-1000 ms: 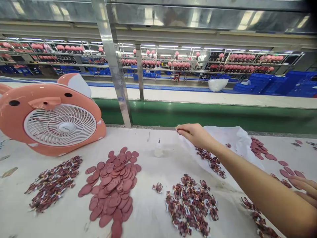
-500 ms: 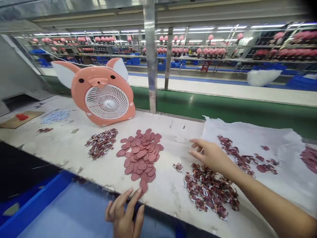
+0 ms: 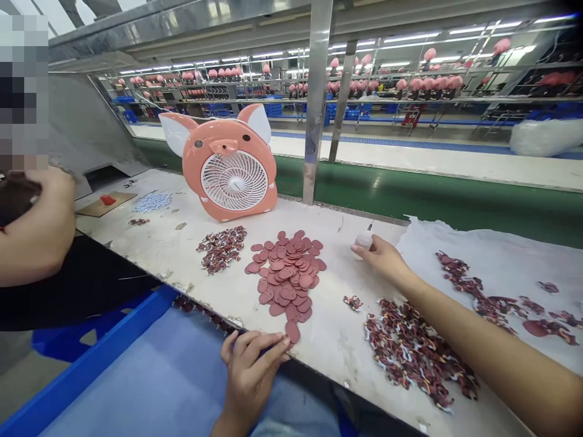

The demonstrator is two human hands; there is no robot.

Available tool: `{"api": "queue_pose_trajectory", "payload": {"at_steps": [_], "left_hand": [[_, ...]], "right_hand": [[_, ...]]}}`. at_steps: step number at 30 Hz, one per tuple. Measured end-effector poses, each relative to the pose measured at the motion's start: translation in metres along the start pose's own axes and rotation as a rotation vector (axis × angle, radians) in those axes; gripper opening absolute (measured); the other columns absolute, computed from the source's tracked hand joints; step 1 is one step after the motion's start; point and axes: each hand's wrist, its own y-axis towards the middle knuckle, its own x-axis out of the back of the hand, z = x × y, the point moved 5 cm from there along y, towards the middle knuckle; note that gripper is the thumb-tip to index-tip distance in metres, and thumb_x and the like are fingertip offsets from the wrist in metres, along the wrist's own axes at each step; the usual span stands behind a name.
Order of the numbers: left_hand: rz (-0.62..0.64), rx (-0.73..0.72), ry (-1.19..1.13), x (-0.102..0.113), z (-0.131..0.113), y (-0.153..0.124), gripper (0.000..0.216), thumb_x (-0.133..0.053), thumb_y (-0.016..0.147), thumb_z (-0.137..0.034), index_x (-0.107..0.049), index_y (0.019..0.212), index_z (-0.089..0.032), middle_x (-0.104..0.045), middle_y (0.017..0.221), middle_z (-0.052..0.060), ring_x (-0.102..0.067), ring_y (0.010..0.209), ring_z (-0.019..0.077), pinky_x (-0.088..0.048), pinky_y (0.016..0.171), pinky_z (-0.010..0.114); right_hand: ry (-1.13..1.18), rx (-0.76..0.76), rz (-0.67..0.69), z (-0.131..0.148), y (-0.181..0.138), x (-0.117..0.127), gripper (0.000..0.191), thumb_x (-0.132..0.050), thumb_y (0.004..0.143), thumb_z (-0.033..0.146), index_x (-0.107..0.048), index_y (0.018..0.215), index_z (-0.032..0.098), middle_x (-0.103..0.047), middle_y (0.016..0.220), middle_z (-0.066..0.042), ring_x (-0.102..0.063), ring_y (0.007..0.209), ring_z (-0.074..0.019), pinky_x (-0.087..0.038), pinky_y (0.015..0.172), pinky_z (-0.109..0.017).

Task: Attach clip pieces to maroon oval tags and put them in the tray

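Observation:
My right hand [image 3: 380,258] is closed around a small translucent white bottle [image 3: 363,241] with a thin dark needle tip; the fingers partly hide it. At the table's front edge, my left hand [image 3: 255,364] pinches the rim of the nearest dark red oval piece [image 3: 292,332]. That piece lies at the near end of a loose pile of similar flat ovals [image 3: 285,273]. Below my right forearm is a heap of small dark red parts with white and yellowish bits [image 3: 414,346]. One small cluster [image 3: 352,302] sits apart, left of that heap.
A pink pig-shaped fan [image 3: 230,170] stands behind a smaller heap of parts [image 3: 221,249]. More parts lie on a white sheet [image 3: 423,237] at right. A metal post [image 3: 315,109] rises at the back. At left are a co-worker's hand [image 3: 40,224] and a blue bin [image 3: 113,352].
My right hand has closed on the bottle on the table. My left hand has moved onto the nearest oval piece's edge. The view has swung left, bringing a co-worker's hand into sight.

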Motion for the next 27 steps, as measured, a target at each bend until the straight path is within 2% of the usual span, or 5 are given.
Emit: {"api": "queue_pose_trajectory", "payload": {"at_steps": [11,14,18,23,27], "left_hand": [[0.087,0.476,-0.400,0.000,0.001,0.029,0.016,-0.062,0.085,-0.036,-0.073,0.092,-0.027,-0.075,0.086,0.002,-0.066,0.079,0.0208,-0.042,0.082,0.039],[0.072,0.932,-1.052,-0.008,-0.016,0.025,0.022,-0.065,0.083,-0.042,-0.070,0.095,-0.024,-0.068,0.075,-0.002,-0.057,0.058,0.0101,-0.047,0.063,0.028],[0.418,1.478,-2.165,-0.028,-0.082,0.019,0.033,-0.085,0.065,-0.032,-0.071,0.093,-0.021,-0.051,0.062,-0.010,-0.033,0.042,-0.0038,-0.040,0.055,0.017],[0.751,1.476,-2.319,-0.036,-0.117,0.015,0.023,-0.084,0.066,-0.029,-0.073,0.083,-0.018,-0.048,0.057,-0.011,-0.030,0.041,-0.0047,-0.036,0.053,0.015],[0.747,1.416,-2.117,-0.039,-0.121,0.012,0.021,-0.081,0.066,-0.039,-0.073,0.073,-0.021,-0.056,0.061,-0.007,-0.040,0.044,-0.0028,-0.034,0.053,0.015]], "right_hand": [[0.499,0.087,-0.045,0.036,-0.080,0.034,0.031,-0.061,0.085,0.043,-0.057,0.104,0.019,-0.064,0.100,-0.006,-0.060,0.092,-0.0223,-0.048,0.080,-0.037],[0.663,0.082,0.022,0.046,-0.116,0.029,0.025,-0.063,0.082,0.040,-0.052,0.095,0.022,-0.058,0.078,0.001,-0.055,0.070,-0.0160,-0.044,0.061,-0.028],[0.889,0.117,0.274,0.071,-0.160,0.009,0.029,-0.071,0.078,0.034,-0.050,0.093,0.022,-0.059,0.080,0.001,-0.054,0.066,-0.0121,-0.044,0.058,-0.023],[1.133,0.094,0.555,0.092,-0.183,-0.009,0.032,-0.075,0.078,0.030,-0.050,0.096,0.022,-0.065,0.099,-0.005,-0.062,0.069,-0.0126,-0.050,0.061,-0.024],[1.234,0.032,0.586,0.089,-0.188,-0.015,0.035,-0.078,0.075,0.031,-0.048,0.088,0.020,-0.064,0.078,-0.001,-0.062,0.057,-0.0123,-0.048,0.053,-0.022]]}}
